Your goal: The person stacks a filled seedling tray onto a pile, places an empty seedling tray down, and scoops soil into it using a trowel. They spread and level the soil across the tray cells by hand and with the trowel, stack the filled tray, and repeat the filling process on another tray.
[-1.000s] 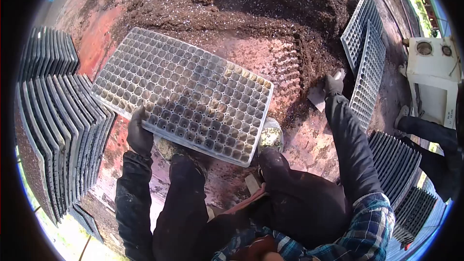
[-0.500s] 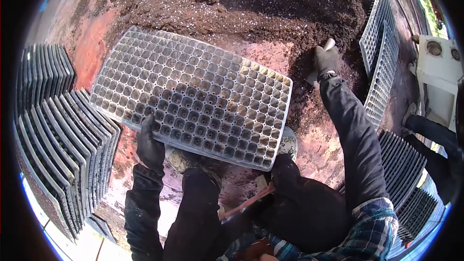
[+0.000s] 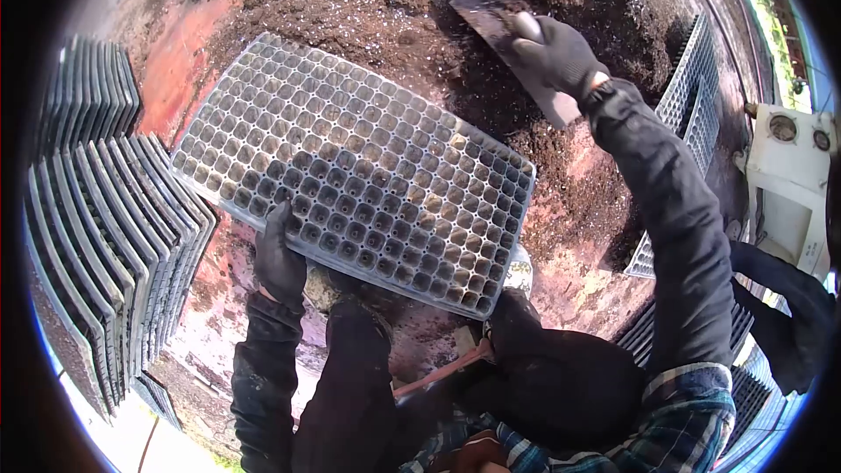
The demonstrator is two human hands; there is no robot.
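My left hand, in a dark glove, grips the near edge of a grey plastic seedling tray, thumb on top. The tray is tilted, its cells facing up and without soil in them. Up and to the right, my gloved right hand is closed around the pale handle of a flat scraper. Its wide blade stands in the dark potting soil, and loose crumbs scatter at its far end. The fingers under the tray are hidden.
Stacked seedling trays stand at the left, with more trays leaning at the right. Further right are a white machine part and another person's dark sleeve. My boots and knees are below the tray.
My right hand has moved up and left into the soil, bringing the scraper blade into clear view. The tray has turned slightly clockwise, with my left hand still on it.
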